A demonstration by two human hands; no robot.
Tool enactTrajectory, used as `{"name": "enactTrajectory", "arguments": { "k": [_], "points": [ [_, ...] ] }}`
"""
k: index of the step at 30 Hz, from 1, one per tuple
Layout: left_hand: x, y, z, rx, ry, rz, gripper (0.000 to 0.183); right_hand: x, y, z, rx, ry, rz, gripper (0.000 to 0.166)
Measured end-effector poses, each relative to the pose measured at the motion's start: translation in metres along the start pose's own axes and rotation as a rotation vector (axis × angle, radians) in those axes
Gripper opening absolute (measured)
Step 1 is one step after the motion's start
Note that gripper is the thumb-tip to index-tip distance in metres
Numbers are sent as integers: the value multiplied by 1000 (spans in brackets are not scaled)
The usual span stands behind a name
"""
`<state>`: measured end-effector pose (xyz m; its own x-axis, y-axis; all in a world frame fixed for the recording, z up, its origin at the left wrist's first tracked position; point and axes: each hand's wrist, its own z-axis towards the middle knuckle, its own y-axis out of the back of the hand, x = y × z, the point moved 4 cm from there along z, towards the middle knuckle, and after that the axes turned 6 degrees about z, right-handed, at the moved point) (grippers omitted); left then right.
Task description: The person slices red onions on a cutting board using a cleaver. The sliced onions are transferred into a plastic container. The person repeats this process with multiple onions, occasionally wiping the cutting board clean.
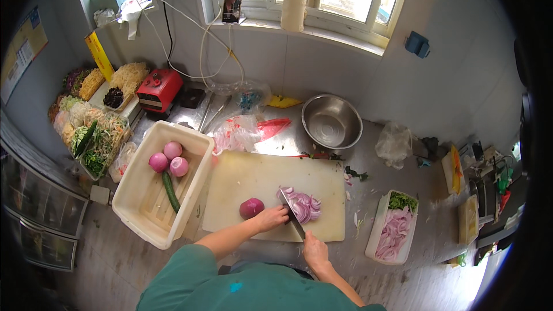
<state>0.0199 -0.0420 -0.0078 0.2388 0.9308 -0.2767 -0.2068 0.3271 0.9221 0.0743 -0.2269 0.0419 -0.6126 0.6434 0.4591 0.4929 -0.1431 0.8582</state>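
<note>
My right hand (316,248) grips the handle of a kitchen knife (294,217), whose blade slants up and left across the pale cutting board (255,170). Against the blade's left side are the bent fingers of my left hand (273,218); whatever lies under them is mostly hidden. Sliced red onion (304,206) is heaped just right of the blade. A larger piece of red onion (252,208), purple side up, rests on the board left of my left hand.
Left of the board, a cream plastic bin (129,194) holds three peeled onions (173,150) and a cucumber (170,192). A steel bowl (332,122) stands behind. At right, a white container (370,246) holds onion slices and greens. Plastic bags (235,131) lie behind the board.
</note>
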Motion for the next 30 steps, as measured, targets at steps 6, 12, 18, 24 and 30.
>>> {"name": "enactTrajectory", "arguments": {
  "k": [6, 12, 18, 24, 30],
  "points": [
    [-1, -2, -3, -47, 10, -7, 10, 3, -3, -2, -31, -5, 28, 15],
    [2, -6, -7, -84, 7, -13, 13, -2, -13, -1, -32, -25, 42, 16],
    [1, -14, -12, -146, 31, 27, 14, 12, 3, -3, -31, -9, 62, 16],
    [-4, -2, -11, -127, 107, -29, 11, 11, 6, -4, -33, 0, 40, 18],
    [-3, -10, -15, -129, 162, -48, 9, 5, 1, -5, -14, 9, 41, 17]
  ]
}}
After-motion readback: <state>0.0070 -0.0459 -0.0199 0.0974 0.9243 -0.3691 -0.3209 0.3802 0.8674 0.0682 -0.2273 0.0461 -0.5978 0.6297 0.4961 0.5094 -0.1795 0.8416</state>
